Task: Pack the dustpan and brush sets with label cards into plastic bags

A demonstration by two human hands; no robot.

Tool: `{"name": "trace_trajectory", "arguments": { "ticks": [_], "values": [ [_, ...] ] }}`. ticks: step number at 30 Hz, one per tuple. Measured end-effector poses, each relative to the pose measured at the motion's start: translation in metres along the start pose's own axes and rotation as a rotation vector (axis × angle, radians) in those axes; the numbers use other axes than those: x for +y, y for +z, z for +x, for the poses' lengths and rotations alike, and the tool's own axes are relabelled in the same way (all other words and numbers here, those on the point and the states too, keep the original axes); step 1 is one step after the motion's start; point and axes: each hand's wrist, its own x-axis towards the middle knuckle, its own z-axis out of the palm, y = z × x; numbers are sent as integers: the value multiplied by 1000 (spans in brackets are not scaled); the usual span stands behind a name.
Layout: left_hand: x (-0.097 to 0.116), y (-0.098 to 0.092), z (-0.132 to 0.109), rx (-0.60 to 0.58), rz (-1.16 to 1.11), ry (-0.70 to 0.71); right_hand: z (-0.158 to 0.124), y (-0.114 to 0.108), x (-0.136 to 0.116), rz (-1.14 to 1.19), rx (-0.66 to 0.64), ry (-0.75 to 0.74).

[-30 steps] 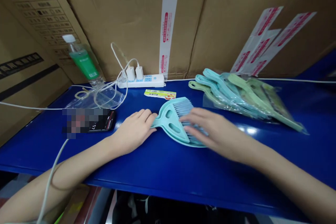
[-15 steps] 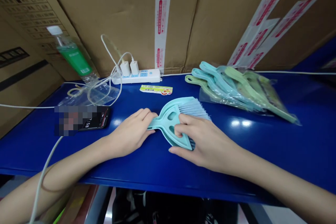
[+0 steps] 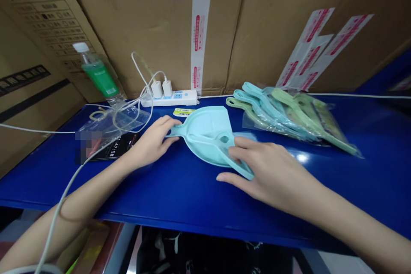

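A light blue dustpan [image 3: 205,122] lies tilted above the blue table, its handle pinched between the thumb and fingers of my left hand [image 3: 156,139]. Over the pan's near side is a matching hand brush [image 3: 226,150], gripped at its head by my right hand [image 3: 260,165]. The brush's handle reaches left across the pan. Pale blue bristles [image 3: 245,136] show just beyond my right fingers; the rest of them is hidden.
Several bagged blue and green dustpan sets [image 3: 289,113] lie at the back right. A power strip [image 3: 180,97] with chargers, a label card [image 3: 183,112], a bottle [image 3: 100,78], cables and a phone [image 3: 115,147] stand or lie behind and left. Cardboard boxes [image 3: 154,21] wall the back.
The brush has come away from its nested place on the dustpan and turned with my right hand. My left hand has shifted slightly left and back with the pan, whose inside now shows.
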Motion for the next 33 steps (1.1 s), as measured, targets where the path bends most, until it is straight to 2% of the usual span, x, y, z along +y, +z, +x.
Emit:
{"name": "trace_trajectory", "arguments": {
  "ticks": [4,9,13,20,27,30,33],
  "values": [
    [-16,-4,14,101,27,-103,-1,-3,4,-79,-99,56],
    [-28,-1,42,58,29,-174,1,-6,0,-61,-295,36],
    [-33,6,71,56,47,-192,-1,-16,3,56,-350,58],
    [-39,23,123,54,88,-182,3,-12,7,108,-283,86],
    [-43,32,151,-5,122,-127,8,-9,9,117,-282,86],
    [-46,35,155,-11,131,-101,10,-18,21,88,-155,149],
    [-49,37,155,-2,137,-87,15,-31,44,3,-11,289]
  ]
}}
